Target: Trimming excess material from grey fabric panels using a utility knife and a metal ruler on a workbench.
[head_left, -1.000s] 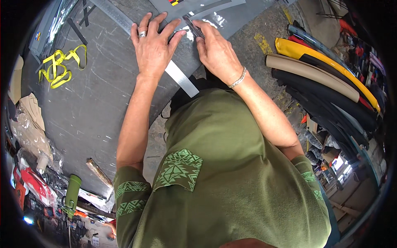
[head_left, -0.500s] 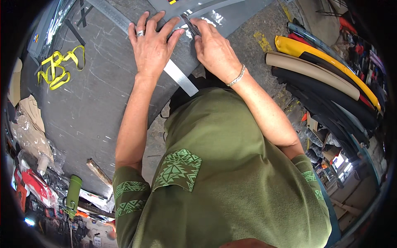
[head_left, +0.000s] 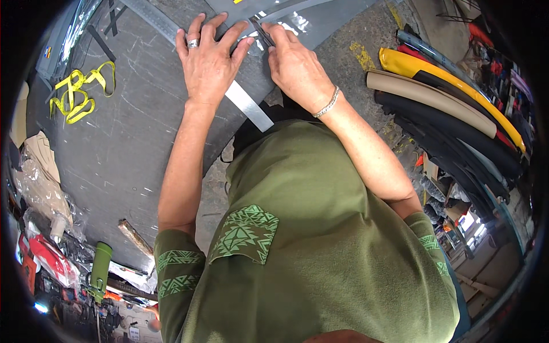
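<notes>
At the top of the head view: grey sheet [head_left: 338,18] with glossy highlights, spread beneath the fingers and running out of frame at the upper edge.
Left hand [head_left: 210,66]: palm down, fingers spread apart, laid over the metal strip; ring [head_left: 193,43] on one finger.
Metal strip [head_left: 251,108]: set diagonally, projecting from under the left hand past the edge of the tabletop [head_left: 126,154]; lower end just beside the green shirt [head_left: 320,188].
Right hand [head_left: 298,71]: thumb and fingers clamped on the dark slim tool; bracelet [head_left: 327,103] at the wrist.
Dark slim tool [head_left: 261,32]: over the grey sheet, tip pointing up and left, near the left fingertips; tip contact cannot be told.
Yellow tape [head_left: 80,94]: loose loops on the tabletop, well left of the left hand.
Black strips [head_left: 101,43]: on the tabletop, above the yellow tape.
Wooden stick [head_left: 136,236]: at the lower part of the tabletop.
Green cylinder [head_left: 101,267]: lower left, near the wooden stick.
Rolls [head_left: 429,98]: yellow, beige and black, side by side, right of the right hand.
</notes>
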{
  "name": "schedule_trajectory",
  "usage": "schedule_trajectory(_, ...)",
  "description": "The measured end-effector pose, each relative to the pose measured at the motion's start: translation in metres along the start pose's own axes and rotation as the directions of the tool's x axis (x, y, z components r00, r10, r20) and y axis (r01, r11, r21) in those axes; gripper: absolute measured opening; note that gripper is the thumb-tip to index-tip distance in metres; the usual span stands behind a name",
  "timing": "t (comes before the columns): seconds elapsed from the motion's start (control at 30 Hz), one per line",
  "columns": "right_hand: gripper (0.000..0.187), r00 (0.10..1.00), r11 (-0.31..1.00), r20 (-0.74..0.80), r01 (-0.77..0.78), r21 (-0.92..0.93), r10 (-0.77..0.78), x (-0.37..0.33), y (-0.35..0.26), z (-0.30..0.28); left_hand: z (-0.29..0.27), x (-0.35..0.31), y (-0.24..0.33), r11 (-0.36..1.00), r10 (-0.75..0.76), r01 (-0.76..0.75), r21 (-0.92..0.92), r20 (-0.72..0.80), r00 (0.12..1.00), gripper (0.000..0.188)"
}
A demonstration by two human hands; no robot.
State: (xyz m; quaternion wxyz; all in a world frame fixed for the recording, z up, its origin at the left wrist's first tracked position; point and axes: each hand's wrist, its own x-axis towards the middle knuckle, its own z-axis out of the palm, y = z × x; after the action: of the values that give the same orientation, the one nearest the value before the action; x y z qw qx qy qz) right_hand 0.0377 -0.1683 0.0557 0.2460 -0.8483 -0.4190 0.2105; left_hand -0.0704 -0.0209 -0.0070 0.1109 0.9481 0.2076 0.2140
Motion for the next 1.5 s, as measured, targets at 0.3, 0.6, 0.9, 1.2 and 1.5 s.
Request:
schedule_trajectory(0.3,0.037,0.999,0.998,0.0,0.04,-0.056,-0.04,0.008,0.004,-0.002,0.0,0.001,0.002,1.0,-0.002,0.002,-0.003,-0.02,1.0,0.032)
schedule_trajectory(0.6,0.028,0.925,0.956,-0.243,0.271,-0.11,-0.291,0.057,0.017,-0.024,-0.006,0.001,0.003,0.996,-0.063,0.067,-0.064,0.055,0.996,0.043)
schedule_trajectory(0.9,0.03,0.926,0.927,-0.114,0.341,-0.158,-0.36,0.072,0.025,-0.009,-0.006,-0.001,0.002,0.997,-0.069,0.071,-0.034,0.057,0.996,0.046)
schedule_trajectory(1.2,0.021,0.933,0.947,-0.161,0.311,-0.08,-0.32,0.089,0.053,-0.054,-0.003,0.004,0.006,0.999,-0.041,0.04,0.012,0.076,0.996,0.048)
schedule_trajectory(1.5,0.031,0.939,0.791,0.326,-0.28,0.545,0.108,0.003,-0.02,-0.11,-0.07,0.001,0.042,0.571,-0.15,0.413,-0.71,0.404,0.902,0.097)
